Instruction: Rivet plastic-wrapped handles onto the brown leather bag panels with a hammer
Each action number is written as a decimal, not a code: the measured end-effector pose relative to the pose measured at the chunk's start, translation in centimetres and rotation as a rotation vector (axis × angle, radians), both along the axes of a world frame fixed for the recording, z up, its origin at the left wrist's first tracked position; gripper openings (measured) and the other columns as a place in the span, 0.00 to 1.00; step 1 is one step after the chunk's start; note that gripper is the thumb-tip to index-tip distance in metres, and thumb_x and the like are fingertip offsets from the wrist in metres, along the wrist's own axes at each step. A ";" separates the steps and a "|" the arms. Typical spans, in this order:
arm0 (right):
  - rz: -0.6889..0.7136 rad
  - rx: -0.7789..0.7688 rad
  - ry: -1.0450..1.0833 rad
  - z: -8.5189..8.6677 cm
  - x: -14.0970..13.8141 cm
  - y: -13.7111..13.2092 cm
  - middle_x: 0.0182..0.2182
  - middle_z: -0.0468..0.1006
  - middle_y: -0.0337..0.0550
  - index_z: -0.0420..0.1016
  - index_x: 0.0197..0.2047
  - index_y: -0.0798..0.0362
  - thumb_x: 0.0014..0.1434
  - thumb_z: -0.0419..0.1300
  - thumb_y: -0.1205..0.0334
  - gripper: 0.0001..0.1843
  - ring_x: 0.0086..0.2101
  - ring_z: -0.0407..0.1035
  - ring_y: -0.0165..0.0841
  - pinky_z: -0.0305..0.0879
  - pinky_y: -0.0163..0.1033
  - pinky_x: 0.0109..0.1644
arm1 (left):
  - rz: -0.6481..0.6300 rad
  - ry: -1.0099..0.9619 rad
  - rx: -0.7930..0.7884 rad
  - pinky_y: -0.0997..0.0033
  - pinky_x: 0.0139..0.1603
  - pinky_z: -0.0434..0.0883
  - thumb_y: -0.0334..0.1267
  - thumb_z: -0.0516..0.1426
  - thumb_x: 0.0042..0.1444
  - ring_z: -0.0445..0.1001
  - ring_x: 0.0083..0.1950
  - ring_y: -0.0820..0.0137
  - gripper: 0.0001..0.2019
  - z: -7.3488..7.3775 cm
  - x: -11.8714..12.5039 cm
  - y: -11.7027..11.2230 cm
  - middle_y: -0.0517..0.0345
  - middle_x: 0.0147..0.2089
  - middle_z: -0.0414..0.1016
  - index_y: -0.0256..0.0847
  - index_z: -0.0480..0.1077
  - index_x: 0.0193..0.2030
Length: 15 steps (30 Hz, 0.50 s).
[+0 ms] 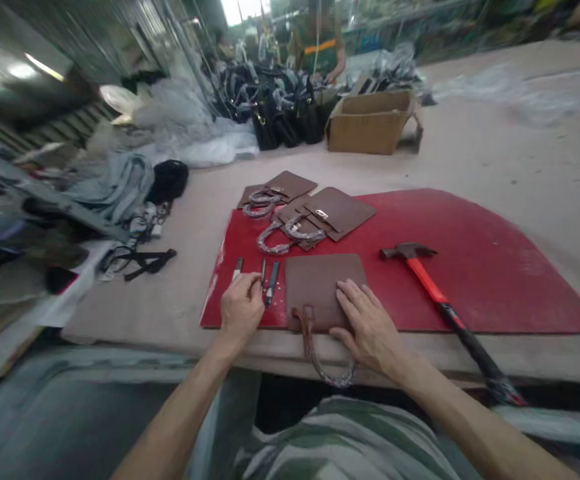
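Basically, red board (pixel 470 267) on a pale table (pixel 495 147), black bags (pixel 285 117) piled behind.
Left to right: ceiling lights (pixel 23 70), plastic heap (pixel 170 127); left hand (pixel 243 303) pinched at slim tools (pixel 273 283), grip unclear; brown panel (pixel 315 283) flat on board's near edge, handle (pixel 337 382) overhanging; right hand (pixel 370 327) laid flat, unclenched, on panel; cardboard box (pixel 365 130) behind; claw hammer (pixel 433 283) angled across board's edge.

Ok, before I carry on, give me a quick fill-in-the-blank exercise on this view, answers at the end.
1. The right grip rests on a flat ____ panel.
2. The mat beneath that panel is ____.
3. The hammer lies to the panel's ____.
4. Beyond the mat stands an open box made of ____.

Missing words: brown; red; right; cardboard.
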State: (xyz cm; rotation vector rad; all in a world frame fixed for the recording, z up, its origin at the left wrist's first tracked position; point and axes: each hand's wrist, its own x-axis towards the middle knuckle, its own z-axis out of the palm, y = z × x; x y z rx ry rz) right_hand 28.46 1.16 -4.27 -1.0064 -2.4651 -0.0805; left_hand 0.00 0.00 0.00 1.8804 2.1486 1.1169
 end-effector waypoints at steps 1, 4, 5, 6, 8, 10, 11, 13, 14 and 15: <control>0.001 0.003 0.011 -0.2 0.1 0.0 0.64 0.64 0.67 0.62 0.64 0.69 0.63 0.60 0.55 0.33 0.65 0.57 0.55 0.58 0.61 0.67 | 0.052 0.013 -0.085 0.67 0.51 0.73 0.35 0.53 0.61 0.79 0.47 0.64 0.13 0.3 -0.9 0.6 0.50 0.44 0.82 0.37 0.78 0.45; 0.008 0.021 0.037 -0.7 0.1 0.2 0.64 0.64 0.66 0.61 0.65 0.68 0.64 0.58 0.55 0.32 0.65 0.57 0.55 0.58 0.62 0.67 | 0.155 0.059 -0.305 0.68 0.49 0.73 0.36 0.56 0.59 0.80 0.44 0.63 0.11 1.3 -3.4 2.3 0.51 0.43 0.83 0.39 0.79 0.43; 0.010 0.030 0.043 -0.8 0.1 0.3 0.64 0.64 0.66 0.61 0.65 0.68 0.64 0.58 0.55 0.32 0.64 0.58 0.55 0.58 0.61 0.66 | 0.165 0.077 -0.379 0.68 0.47 0.73 0.36 0.57 0.58 0.80 0.43 0.64 0.10 1.6 -3.9 2.8 0.52 0.41 0.84 0.40 0.80 0.42; 0.013 0.040 0.046 -0.8 0.1 0.4 0.64 0.65 0.66 0.62 0.65 0.68 0.64 0.58 0.55 0.32 0.64 0.58 0.55 0.58 0.61 0.66 | 0.164 0.097 -0.440 0.69 0.46 0.73 0.37 0.58 0.58 0.80 0.43 0.64 0.10 2.0 -4.4 3.2 0.52 0.40 0.84 0.40 0.80 0.41; 0.018 0.054 0.046 -0.8 0.0 0.5 0.64 0.65 0.66 0.62 0.64 0.68 0.64 0.58 0.55 0.32 0.63 0.59 0.56 0.59 0.61 0.66 | 0.157 0.128 -0.514 0.70 0.45 0.72 0.39 0.58 0.58 0.80 0.42 0.64 0.10 2.5 -4.9 3.9 0.53 0.39 0.84 0.41 0.81 0.39; 0.019 0.061 0.042 -0.8 0.0 0.6 0.63 0.65 0.66 0.62 0.64 0.68 0.64 0.58 0.55 0.32 0.63 0.59 0.56 0.59 0.60 0.66 | 0.151 0.144 -0.553 0.69 0.44 0.72 0.40 0.58 0.58 0.80 0.42 0.63 0.10 2.8 -4.9 4.6 0.51 0.39 0.84 0.41 0.81 0.38; 0.019 0.064 0.041 -0.8 0.0 0.6 0.63 0.65 0.66 0.63 0.64 0.69 0.64 0.58 0.55 0.32 0.63 0.60 0.56 0.59 0.60 0.66 | 0.148 0.149 -0.560 0.69 0.44 0.72 0.41 0.59 0.57 0.80 0.43 0.62 0.10 2.8 -4.8 5.0 0.51 0.39 0.84 0.41 0.81 0.37; 0.020 0.066 0.040 -0.8 0.0 0.6 0.63 0.66 0.66 0.63 0.64 0.68 0.64 0.58 0.55 0.32 0.63 0.60 0.56 0.59 0.60 0.66 | 0.127 0.149 -0.575 0.69 0.43 0.71 0.43 0.60 0.56 0.80 0.42 0.62 0.10 2.7 -4.3 5.7 0.50 0.38 0.84 0.41 0.81 0.36; 0.020 0.066 0.041 -0.8 0.0 0.6 0.63 0.66 0.66 0.63 0.64 0.68 0.64 0.58 0.55 0.31 0.63 0.60 0.55 0.59 0.60 0.66 | 0.109 0.150 -0.586 0.69 0.43 0.71 0.44 0.61 0.56 0.80 0.42 0.62 0.10 2.7 -4.1 6.0 0.51 0.38 0.84 0.41 0.81 0.35; 0.019 0.064 0.041 -0.8 0.0 0.6 0.63 0.66 0.66 0.63 0.64 0.68 0.65 0.57 0.55 0.31 0.63 0.60 0.55 0.59 0.60 0.66 | 0.092 0.157 -0.593 0.69 0.42 0.71 0.45 0.61 0.56 0.80 0.42 0.62 0.11 2.7 -3.8 6.3 0.51 0.37 0.84 0.42 0.81 0.34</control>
